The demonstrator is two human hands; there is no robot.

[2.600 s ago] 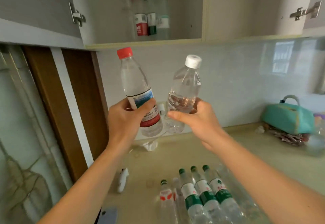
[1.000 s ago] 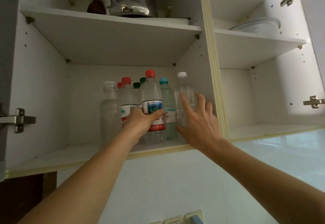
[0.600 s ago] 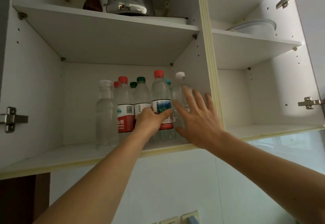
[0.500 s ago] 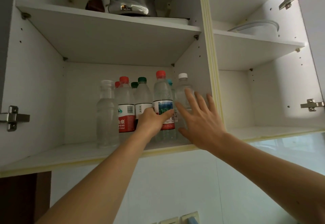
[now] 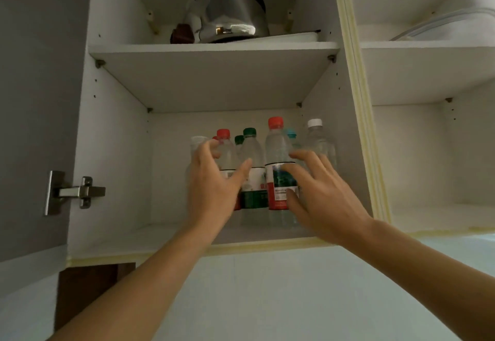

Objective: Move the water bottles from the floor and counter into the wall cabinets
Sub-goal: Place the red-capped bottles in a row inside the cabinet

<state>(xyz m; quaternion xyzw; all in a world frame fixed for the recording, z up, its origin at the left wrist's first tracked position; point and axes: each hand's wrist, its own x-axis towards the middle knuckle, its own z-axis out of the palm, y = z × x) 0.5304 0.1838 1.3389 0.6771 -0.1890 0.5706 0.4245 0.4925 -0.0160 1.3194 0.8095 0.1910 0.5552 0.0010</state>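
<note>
Left hand (image 5: 214,188) released red-capped bottle (image 5: 278,164) | fingers (image 5: 308,158) spread beside it

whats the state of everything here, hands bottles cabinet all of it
left hand: open, fingers spread, holding nothing
right hand: open, fingers spread in front of the bottles
red-capped bottle: upright, capped, on the lower shelf
white-capped bottle: upright, capped, by the right wall
green-capped bottle: upright, capped
cabinet: door open
kettle: upright on the upper shelf
</note>
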